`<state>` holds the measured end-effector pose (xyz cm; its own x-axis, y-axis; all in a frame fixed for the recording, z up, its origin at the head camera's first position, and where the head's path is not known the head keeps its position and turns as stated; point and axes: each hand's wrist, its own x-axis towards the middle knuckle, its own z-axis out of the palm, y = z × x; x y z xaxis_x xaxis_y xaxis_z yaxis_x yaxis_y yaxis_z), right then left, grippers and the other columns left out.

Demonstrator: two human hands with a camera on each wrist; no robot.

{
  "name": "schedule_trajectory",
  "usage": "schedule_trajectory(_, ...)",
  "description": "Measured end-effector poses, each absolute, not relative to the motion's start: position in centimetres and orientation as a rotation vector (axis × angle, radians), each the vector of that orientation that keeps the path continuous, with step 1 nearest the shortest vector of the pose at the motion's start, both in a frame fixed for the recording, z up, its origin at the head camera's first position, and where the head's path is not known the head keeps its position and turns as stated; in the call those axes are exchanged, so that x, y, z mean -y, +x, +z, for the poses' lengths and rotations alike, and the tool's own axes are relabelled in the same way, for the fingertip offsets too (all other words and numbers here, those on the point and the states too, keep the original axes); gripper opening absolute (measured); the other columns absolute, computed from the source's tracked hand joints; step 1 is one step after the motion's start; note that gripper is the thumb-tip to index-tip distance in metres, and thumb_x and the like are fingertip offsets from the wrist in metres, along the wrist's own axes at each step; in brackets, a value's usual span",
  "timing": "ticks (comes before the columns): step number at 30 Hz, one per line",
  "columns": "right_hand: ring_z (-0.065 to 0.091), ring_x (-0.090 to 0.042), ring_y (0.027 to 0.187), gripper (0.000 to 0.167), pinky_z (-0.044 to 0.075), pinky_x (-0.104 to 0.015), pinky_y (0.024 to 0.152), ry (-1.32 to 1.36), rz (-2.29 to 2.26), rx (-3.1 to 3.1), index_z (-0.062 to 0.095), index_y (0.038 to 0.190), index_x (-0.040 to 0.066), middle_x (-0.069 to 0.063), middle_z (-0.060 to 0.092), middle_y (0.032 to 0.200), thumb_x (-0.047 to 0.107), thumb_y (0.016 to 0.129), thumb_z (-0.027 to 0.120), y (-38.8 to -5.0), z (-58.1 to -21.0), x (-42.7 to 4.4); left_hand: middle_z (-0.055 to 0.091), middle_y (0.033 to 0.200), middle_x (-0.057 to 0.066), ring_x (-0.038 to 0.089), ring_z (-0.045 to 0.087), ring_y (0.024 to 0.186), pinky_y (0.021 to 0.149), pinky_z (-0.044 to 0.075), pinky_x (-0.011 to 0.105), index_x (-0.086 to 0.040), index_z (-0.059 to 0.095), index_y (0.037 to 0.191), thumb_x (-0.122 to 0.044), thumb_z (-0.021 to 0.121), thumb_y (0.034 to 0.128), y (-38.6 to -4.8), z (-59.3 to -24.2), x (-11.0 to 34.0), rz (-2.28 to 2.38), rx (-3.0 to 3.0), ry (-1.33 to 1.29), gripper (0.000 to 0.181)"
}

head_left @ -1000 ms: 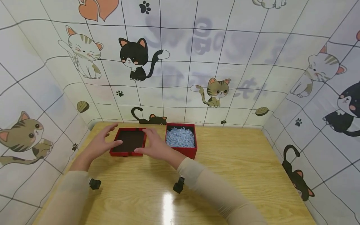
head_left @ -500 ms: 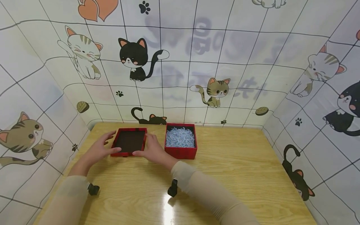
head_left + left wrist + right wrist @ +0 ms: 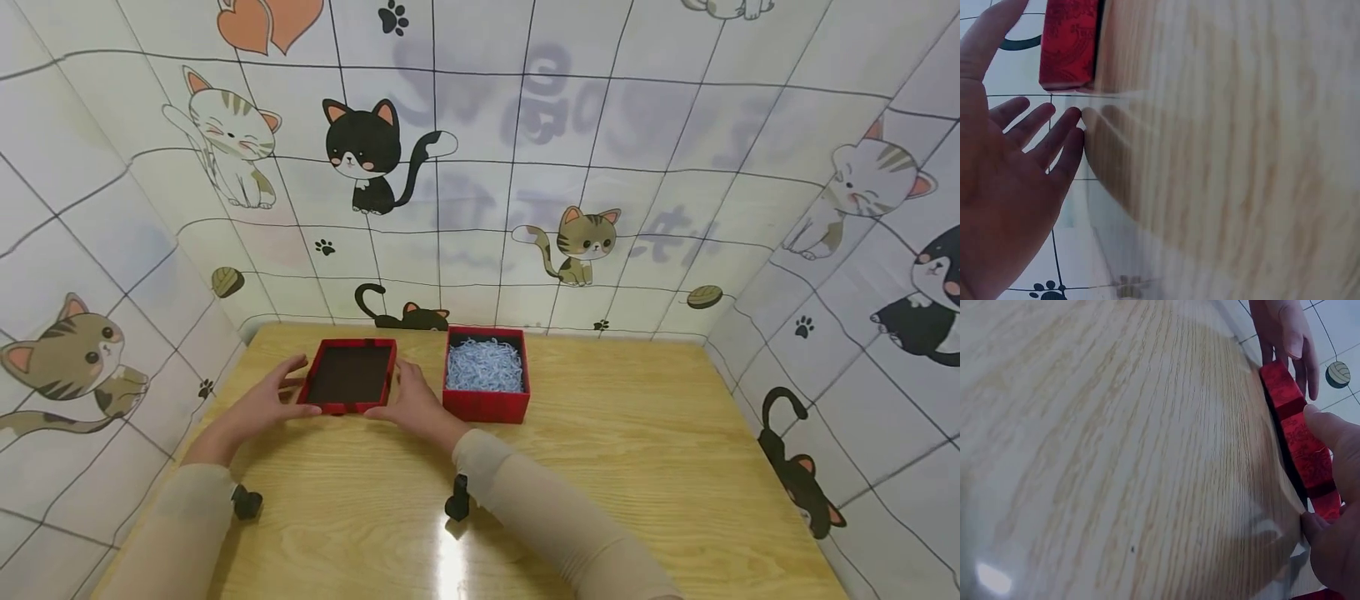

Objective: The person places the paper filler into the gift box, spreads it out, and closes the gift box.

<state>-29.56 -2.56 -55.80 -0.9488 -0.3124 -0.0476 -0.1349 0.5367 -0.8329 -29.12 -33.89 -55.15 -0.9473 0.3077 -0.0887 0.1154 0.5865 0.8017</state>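
Observation:
A shallow red box lid (image 3: pixel 349 375) with a dark inside lies hollow side up on the table, its side showing a red pattern in the right wrist view. At its left stands my left hand (image 3: pixel 258 410), fingers spread and thumb near the front left corner. The left wrist view shows a gap between this hand's fingers (image 3: pixel 1063 147) and the red side. My right hand (image 3: pixel 416 407) is at the lid's right edge, thumb (image 3: pixel 1322 422) against or very near the front side. Its other fingers are partly hidden. Right of that hand stands a red box (image 3: pixel 486 407).
Pale blue shredded paper (image 3: pixel 483 365) fills the red box. The wooden table (image 3: pixel 615 433) meets a wall (image 3: pixel 480 167) with printed cats behind and at both sides. A black wrist camera (image 3: pixel 246 502) hangs at each sleeve.
Both hands have come down closer around the lid. The right hand has drawn slightly back from over the lid to its right edge. The red box stays put.

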Motion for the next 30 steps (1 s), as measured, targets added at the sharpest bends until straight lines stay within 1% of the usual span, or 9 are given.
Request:
schedule_trajectory(4, 0.047, -0.027, 0.154, 0.112, 0.044, -0.041, 0.124, -0.425, -1.387, -2.577, 0.032, 0.173, 0.011, -0.008, 0.040, 0.173, 0.040, 0.087, 0.097, -29.9, -56.1, 2.5, 0.023, 0.177, 0.032, 0.061, 0.031, 0.156, 0.122, 0.032, 0.075, -0.005, 0.013, 0.177, -0.032, 0.092, 0.0934, -29.5, -55.4, 34.4, 1.282, -2.555, 0.374, 0.119)
schedule_trajectory(9, 0.043, -0.025, 0.157, 0.108, 0.039, -0.040, 0.127, -0.528, -1.361, -2.609, 0.036, 0.172, 0.011, -0.004, 0.045, 0.171, 0.038, 0.087, 0.097, -30.4, -56.3, 2.7, 0.030, 0.172, 0.036, 0.064, 0.033, 0.154, 0.116, 0.041, 0.075, -0.011, 0.011, 0.178, -0.035, 0.091, 0.0942, -30.0, -55.7, 34.7, 1.246, -2.520, 0.333, 0.119)
schedule_trajectory(11, 0.042, -0.025, 0.157, 0.108, 0.038, -0.041, 0.128, -0.541, -1.337, -2.626, 0.036, 0.172, 0.012, -0.003, 0.045, 0.171, 0.040, 0.087, 0.097, -30.5, -56.5, 2.7, 0.032, 0.171, 0.034, 0.062, 0.033, 0.154, 0.117, 0.040, 0.075, -0.012, 0.012, 0.179, -0.036, 0.091, 0.0937, -30.3, -55.9, 34.6, 1.239, -2.521, 0.328, 0.118)
schedule_trajectory(15, 0.037, -0.027, 0.160, 0.116, 0.037, -0.044, 0.129, -0.488, -1.287, -2.635, 0.030, 0.175, 0.012, -0.003, 0.041, 0.175, 0.044, 0.087, 0.097, -30.6, -56.7, 2.9, 0.037, 0.169, 0.030, 0.057, 0.035, 0.154, 0.123, 0.029, 0.076, -0.012, 0.019, 0.177, -0.036, 0.093, 0.0916, -30.6, -56.1, 34.4, 1.241, -2.538, 0.350, 0.116)
schedule_trajectory(18, 0.036, -0.028, 0.161, 0.118, 0.038, -0.043, 0.128, -0.443, -1.276, -2.627, 0.026, 0.176, 0.011, -0.005, 0.039, 0.176, 0.044, 0.087, 0.096, -30.5, -56.7, 3.0, 0.037, 0.169, 0.028, 0.055, 0.035, 0.155, 0.125, 0.025, 0.075, -0.010, 0.020, 0.177, -0.033, 0.094, 0.0907, -30.7, -56.2, 34.3, 1.262, -2.532, 0.359, 0.116)
schedule_trajectory(22, 0.037, -0.027, 0.160, 0.116, 0.040, -0.041, 0.127, -0.414, -1.286, -2.624, 0.027, 0.176, 0.011, -0.007, 0.042, 0.175, 0.043, 0.088, 0.095, -30.4, -56.7, 3.2, 0.037, 0.169, 0.027, 0.054, 0.035, 0.154, 0.125, 0.024, 0.076, -0.009, 0.019, 0.176, -0.028, 0.095, 0.0908, -30.7, -56.2, 34.4, 1.295, -2.517, 0.352, 0.116)
schedule_trajectory(26, 0.039, -0.026, 0.158, 0.113, 0.042, -0.041, 0.125, -0.401, -1.306, -2.632, 0.029, 0.176, 0.011, -0.005, 0.043, 0.174, 0.043, 0.089, 0.095, -30.3, -56.9, 3.4, 0.041, 0.165, 0.028, 0.053, 0.039, 0.150, 0.124, 0.026, 0.075, -0.007, 0.020, 0.176, -0.025, 0.094, 0.0911, -30.7, -56.3, 34.5, 1.311, -2.518, 0.351, 0.114)
schedule_trajectory(30, 0.039, -0.025, 0.158, 0.111, 0.042, -0.041, 0.125, -0.407, -1.327, -2.639, 0.031, 0.175, 0.013, -0.003, 0.044, 0.173, 0.043, 0.090, 0.094, -30.3, -57.1, 3.4, 0.043, 0.163, 0.028, 0.052, 0.041, 0.149, 0.123, 0.028, 0.075, -0.006, 0.021, 0.176, -0.024, 0.094, 0.0917, -30.7, -56.3, 34.5, 1.302, -2.530, 0.360, 0.113)
